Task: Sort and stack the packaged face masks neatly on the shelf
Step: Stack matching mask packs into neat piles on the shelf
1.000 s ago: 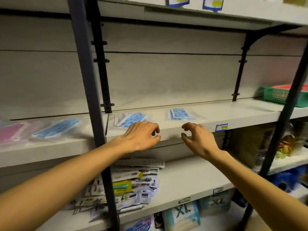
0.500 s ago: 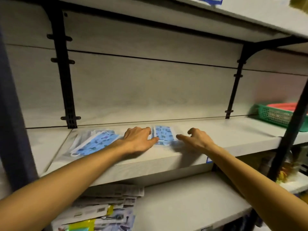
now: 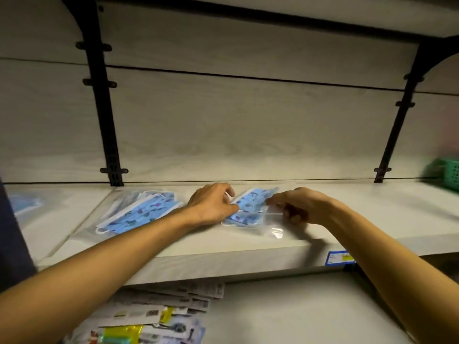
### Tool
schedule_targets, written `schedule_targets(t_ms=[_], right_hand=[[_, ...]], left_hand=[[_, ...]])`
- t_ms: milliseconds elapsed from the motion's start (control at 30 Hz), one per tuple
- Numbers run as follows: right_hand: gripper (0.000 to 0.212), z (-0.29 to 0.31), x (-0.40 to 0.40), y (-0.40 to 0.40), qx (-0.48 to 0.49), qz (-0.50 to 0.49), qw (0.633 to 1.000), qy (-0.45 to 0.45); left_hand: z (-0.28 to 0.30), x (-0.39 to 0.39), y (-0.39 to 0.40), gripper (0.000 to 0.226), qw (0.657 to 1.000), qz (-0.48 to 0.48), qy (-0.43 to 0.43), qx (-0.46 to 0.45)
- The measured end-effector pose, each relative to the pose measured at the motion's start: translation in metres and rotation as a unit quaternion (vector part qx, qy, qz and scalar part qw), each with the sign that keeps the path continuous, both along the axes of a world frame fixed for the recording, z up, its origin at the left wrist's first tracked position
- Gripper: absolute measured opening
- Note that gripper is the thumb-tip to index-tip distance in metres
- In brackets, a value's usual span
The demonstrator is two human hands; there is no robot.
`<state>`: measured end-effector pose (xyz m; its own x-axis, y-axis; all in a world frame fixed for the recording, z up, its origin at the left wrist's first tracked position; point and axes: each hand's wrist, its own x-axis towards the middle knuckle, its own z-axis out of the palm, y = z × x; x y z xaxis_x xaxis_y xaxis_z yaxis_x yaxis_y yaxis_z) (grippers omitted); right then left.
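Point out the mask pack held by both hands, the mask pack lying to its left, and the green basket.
held mask pack (image 3: 249, 209): head view, its blue printed middle.
left mask pack (image 3: 141, 214): head view, centre of the blue masks.
green basket (image 3: 444, 173): head view, its mesh wall.

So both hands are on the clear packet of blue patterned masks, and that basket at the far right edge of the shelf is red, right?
Nearly. The head view shows both the left hand and the right hand on the clear packet of blue patterned masks, but the plastic mesh basket at the far right edge of the pale shelf is green, not red.
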<state>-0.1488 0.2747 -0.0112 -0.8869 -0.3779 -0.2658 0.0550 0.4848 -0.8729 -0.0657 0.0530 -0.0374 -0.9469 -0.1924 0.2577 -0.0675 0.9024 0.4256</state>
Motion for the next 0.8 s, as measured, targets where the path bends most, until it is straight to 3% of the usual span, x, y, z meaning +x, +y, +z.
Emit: schedule_targets(t_ms=[100, 200, 367, 467, 567, 667, 700, 733, 800], right_hand=[[0.022, -0.002, -0.010, -0.007, -0.024, 0.015, 0.998, 0.063], [0.022, -0.004, -0.018, -0.010, -0.109, 0.025, 0.989, 0.101], [0.010, 0.010, -0.013, -0.029, -0.261, 0.008, 0.965, 0.024], [0.037, 0.014, -0.001, -0.052, -0.298, 0.032, 0.954, -0.016], [0.054, 0.009, 0.016, -0.082, -0.309, 0.085, 0.946, -0.048], [0.017, 0.001, 0.035, -0.113, -0.308, 0.129, 0.940, -0.076], [0.018, -0.003, 0.039, -0.123, -0.291, 0.131, 0.945, -0.068], [0.020, -0.010, 0.040, -0.134, -0.254, 0.139, 0.956, -0.033], [0.026, -0.021, 0.042, -0.150, -0.130, 0.153, 0.972, 0.121]], left_hand=[[0.002, -0.001, 0.000, 0.032, 1.000, 0.000, 0.001, 0.022], [0.009, 0.003, -0.009, 0.029, 0.999, 0.018, 0.044, 0.018], [0.021, 0.024, -0.049, 0.021, 0.988, 0.132, 0.072, 0.031], [0.025, 0.045, -0.080, 0.020, 0.973, 0.212, 0.085, 0.037], [0.024, 0.068, -0.107, 0.028, 0.956, 0.282, 0.072, 0.041], [0.020, 0.083, -0.128, 0.045, 0.944, 0.323, 0.021, 0.068], [0.018, 0.088, -0.134, 0.052, 0.940, 0.328, 0.002, 0.089], [0.017, 0.093, -0.138, 0.061, 0.937, 0.331, -0.019, 0.107], [0.014, 0.103, -0.145, 0.077, 0.936, 0.328, -0.059, 0.115]])
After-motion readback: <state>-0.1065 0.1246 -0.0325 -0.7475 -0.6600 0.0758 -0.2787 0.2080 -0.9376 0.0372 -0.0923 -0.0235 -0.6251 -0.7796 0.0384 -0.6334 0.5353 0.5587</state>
